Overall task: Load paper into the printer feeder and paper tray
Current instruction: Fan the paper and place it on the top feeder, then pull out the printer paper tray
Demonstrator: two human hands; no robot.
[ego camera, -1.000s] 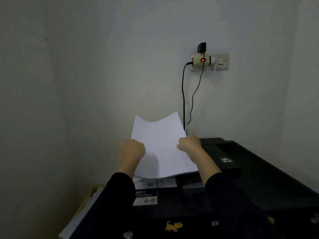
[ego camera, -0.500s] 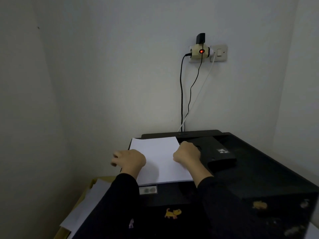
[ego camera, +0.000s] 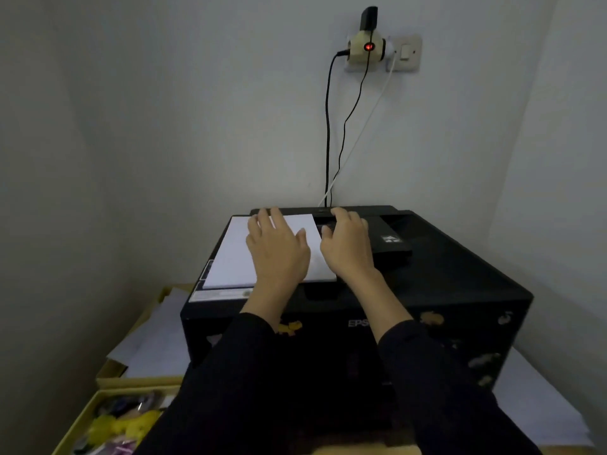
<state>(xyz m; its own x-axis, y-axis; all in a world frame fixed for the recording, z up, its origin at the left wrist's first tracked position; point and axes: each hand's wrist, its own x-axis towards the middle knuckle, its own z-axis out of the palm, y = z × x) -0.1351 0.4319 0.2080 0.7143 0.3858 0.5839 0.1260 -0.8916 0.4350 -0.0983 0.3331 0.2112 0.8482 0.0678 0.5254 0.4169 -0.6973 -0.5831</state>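
A black printer [ego camera: 443, 290] stands against the wall. A white stack of paper [ego camera: 230, 254] lies flat on the left part of its top, in the feeder area. My left hand [ego camera: 277, 247] rests palm down on the paper with its fingers spread. My right hand [ego camera: 348, 241] lies at the paper's right edge, fingers bent over the black feeder part [ego camera: 391, 239]; what the fingertips touch is hidden.
A wall socket with an adapter and a red light [ego camera: 369, 47] sits above the printer, with cables [ego camera: 328, 133] hanging down behind it. Left of the printer are loose white sheets [ego camera: 154, 339] in a cardboard box and a box with yellow items [ego camera: 111, 425]. More paper [ego camera: 538, 405] lies at the right.
The paper went from held up in both hands to lying flat on the printer top. Both hands then let go of its edges, and the left one now lies flat on it.
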